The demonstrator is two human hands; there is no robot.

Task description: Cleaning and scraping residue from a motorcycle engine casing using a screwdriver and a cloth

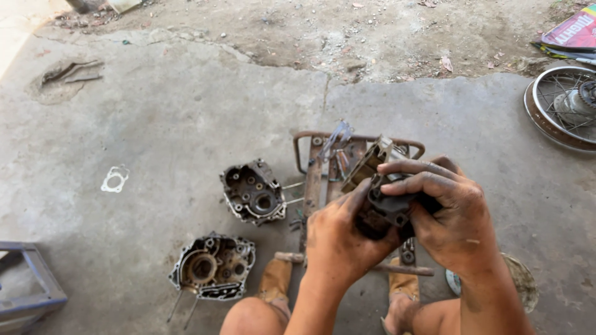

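Observation:
Both of my hands grip one dark, greasy engine part point(382, 208) over a rusty metal rack point(313, 180) on the concrete floor. My left hand point(338, 239) cups it from below and the left, thumb up along its side. Over its top and right side wraps my right hand point(450, 217), fingers curled. A tan, ribbed end of the part point(366, 164) sticks out above my fingers.
Two open engine crankcase halves point(253, 191) point(214, 267) lie left of the rack. A white gasket point(115, 179) lies further left. A spoked wheel point(565, 105) is at the right edge, a grey metal frame point(28, 285) at bottom left. My knees and sandalled feet are below.

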